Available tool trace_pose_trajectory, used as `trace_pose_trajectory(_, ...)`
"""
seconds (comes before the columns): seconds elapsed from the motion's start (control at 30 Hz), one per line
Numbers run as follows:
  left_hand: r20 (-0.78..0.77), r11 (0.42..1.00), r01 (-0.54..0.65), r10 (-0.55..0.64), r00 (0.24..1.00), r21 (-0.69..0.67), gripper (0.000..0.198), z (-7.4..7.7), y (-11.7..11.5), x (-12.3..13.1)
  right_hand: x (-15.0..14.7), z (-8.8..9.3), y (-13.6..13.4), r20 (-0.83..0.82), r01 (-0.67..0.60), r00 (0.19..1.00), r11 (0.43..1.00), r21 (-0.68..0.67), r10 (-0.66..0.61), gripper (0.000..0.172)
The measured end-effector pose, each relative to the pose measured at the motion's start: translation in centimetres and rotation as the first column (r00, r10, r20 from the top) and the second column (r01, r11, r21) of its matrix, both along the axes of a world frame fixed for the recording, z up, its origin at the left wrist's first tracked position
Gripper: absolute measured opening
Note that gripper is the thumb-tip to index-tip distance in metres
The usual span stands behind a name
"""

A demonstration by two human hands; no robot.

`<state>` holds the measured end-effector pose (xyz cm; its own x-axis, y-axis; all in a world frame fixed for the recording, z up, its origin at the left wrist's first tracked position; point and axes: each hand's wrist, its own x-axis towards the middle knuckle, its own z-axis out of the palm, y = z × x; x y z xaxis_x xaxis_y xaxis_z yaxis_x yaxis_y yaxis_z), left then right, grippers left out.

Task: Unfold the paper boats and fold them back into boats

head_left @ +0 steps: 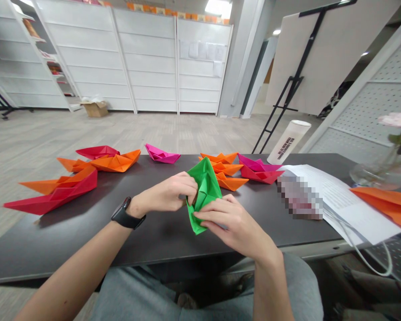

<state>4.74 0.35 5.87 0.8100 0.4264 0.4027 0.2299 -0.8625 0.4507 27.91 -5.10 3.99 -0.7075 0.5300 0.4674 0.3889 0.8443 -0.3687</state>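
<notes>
Between my two hands is a green paper boat (205, 185), held above the dark table with its inner folds facing me. My left hand (172, 192), with a black watch on the wrist, grips its left side, the fingers bent over the edge. On the lower right side, my right hand (225, 220) pinches the paper, with fingertips inside the fold. Just behind the green boat sit several orange paper boats (225, 169), and beside them a magenta and red pair (259, 170).
The dark table (147, 236) carries red and orange paper boats (63, 191) at left and a magenta one (162, 154) at the back. To the right are a white cylinder (289, 140), printed sheets (334, 191), a white cable, a glass vase (370, 174) and a large orange paper piece (387, 205).
</notes>
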Motion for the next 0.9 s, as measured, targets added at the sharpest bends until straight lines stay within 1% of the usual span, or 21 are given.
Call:
trace_pose_trajectory(0.07,-0.025,0.999,-0.008,0.007,1.000,-0.052,0.021,0.0,-0.1,0.0,0.1,0.0,0.1,0.004,0.035,0.999,0.999,0.020,-0.035,0.021)
trace_pose_trajectory(0.1,-0.042,0.997,-0.017,0.014,0.999,-0.081,0.018,0.0,-0.2,0.0,0.1,-0.1,0.2,0.002,0.057,0.998,0.998,0.030,-0.057,0.024)
trace_pose_trajectory(0.17,-0.084,0.990,-0.034,0.022,0.996,-0.138,0.016,0.0,-0.3,-0.1,0.4,-0.2,0.4,-0.003,0.087,0.996,0.996,0.036,-0.087,0.036)
trace_pose_trajectory(0.23,-0.107,0.983,-0.036,0.016,0.994,-0.180,0.020,0.2,-0.3,-0.3,0.6,-0.3,0.5,-0.010,0.098,0.995,0.995,0.013,-0.098,0.047)
trace_pose_trajectory(0.3,-0.097,0.977,-0.021,0.001,0.995,-0.213,0.022,0.5,-0.4,-0.5,0.7,-0.4,0.6,-0.005,0.106,0.994,0.994,-0.022,-0.106,0.050)
trace_pose_trajectory(0.37,-0.075,0.969,0.000,-0.019,0.997,-0.247,0.016,0.8,-0.6,-0.8,0.6,-0.4,0.8,0.006,0.135,0.991,0.990,-0.039,-0.135,0.045)
trace_pose_trajectory(0.43,-0.057,0.959,0.017,-0.035,0.998,-0.284,0.007,1.1,-0.8,-1.1,0.5,-0.5,1.0,0.015,0.153,0.988,0.987,-0.045,-0.153,0.027)
trace_pose_trajectory(0.5,-0.024,0.947,0.006,-0.015,1.000,-0.321,0.023,1.3,-0.9,-1.4,0.2,-0.5,1.2,-0.001,0.134,0.991,0.989,-0.060,-0.135,0.006)
trace_pose_trajectory(0.53,-0.005,0.940,-0.007,0.006,1.000,-0.342,0.031,1.4,-1.0,-1.5,0.1,-0.5,1.3,-0.019,0.112,0.993,0.991,-0.075,-0.113,0.003)
trace_pose_trajectory(0.57,0.014,0.930,-0.015,0.021,1.000,-0.367,0.037,1.4,-1.0,-1.7,0.0,-0.5,1.3,-0.045,0.089,0.995,0.992,-0.094,-0.093,0.005)
trace_pose_trajectory(0.63,0.041,0.901,-0.014,0.035,0.999,-0.434,0.041,1.3,-1.0,-1.9,-0.1,-0.6,1.2,-0.118,0.053,0.991,0.988,-0.148,-0.070,0.006)
trace_pose_trajectory(0.7,0.089,0.842,0.008,0.048,0.995,-0.539,0.040,1.0,-1.0,-2.3,-0.2,-0.7,1.0,-0.202,0.017,0.977,0.974,-0.227,-0.064,0.008)
trace_pose_trajectory(0.73,0.141,0.796,0.029,0.071,0.987,-0.605,0.040,0.8,-1.0,-2.4,-0.2,-0.8,0.9,-0.253,-0.003,0.965,0.961,-0.277,-0.070,0.006)
trace_pose_trajectory(0.8,0.288,0.673,0.115,0.150,0.946,-0.730,0.043,0.3,-0.9,-2.8,-0.3,-1.2,0.8,-0.359,-0.060,0.929,0.916,-0.396,-0.094,0.003)
trace_pose_trajectory(0.83,0.363,0.607,0.182,0.189,0.913,-0.774,0.044,0.1,-0.8,-2.9,-0.3,-1.4,0.8,-0.405,-0.099,0.908,0.883,-0.458,-0.108,0.006)
trace_pose_trajectory(0.9,0.486,0.484,0.332,0.237,0.841,-0.810,0.041,-0.4,-0.6,-2.9,-0.4,-1.8,0.8,-0.477,-0.185,0.869,0.805,-0.563,-0.134,0.013)
